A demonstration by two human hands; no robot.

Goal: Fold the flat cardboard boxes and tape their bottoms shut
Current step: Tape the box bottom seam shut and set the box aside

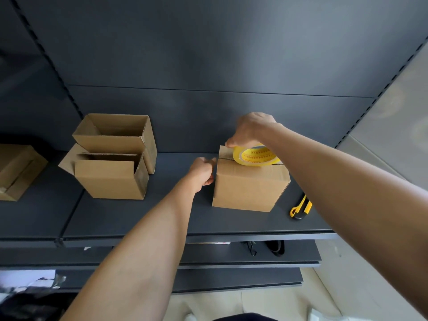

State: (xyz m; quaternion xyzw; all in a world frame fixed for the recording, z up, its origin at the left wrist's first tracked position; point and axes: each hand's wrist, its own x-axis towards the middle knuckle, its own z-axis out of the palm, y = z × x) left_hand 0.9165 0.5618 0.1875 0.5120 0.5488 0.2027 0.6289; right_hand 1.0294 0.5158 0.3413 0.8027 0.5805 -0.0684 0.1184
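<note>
Starting at the left edge of the dark shelf [139,216], a closed carton [16,172] is seen, cut off by the frame. Just beside it to the right, two open boxes are set close together: the rear open box [115,133] stands behind and partly above the front open box [111,181], and both have their flaps turned up.

Near the middle, the left hand [202,172] is held against the upper left wall of the box [250,186], with its fingers curled and its thumb at the top edge. Whether anything is pinched between them cannot be told. The box itself is placed right of centre on the shelf, well apart from the open boxes, with its flaps folded shut and a seam visible across the top.

A yellow tape roll [254,156] is laid tilted on that top face, over the seam. It is gripped from above by the right hand [250,130], whose fingers are curled round the roll's far rim.

Further right, a yellow and black utility knife [301,208] is left lying on the shelf, near the box but not touching it.
</note>
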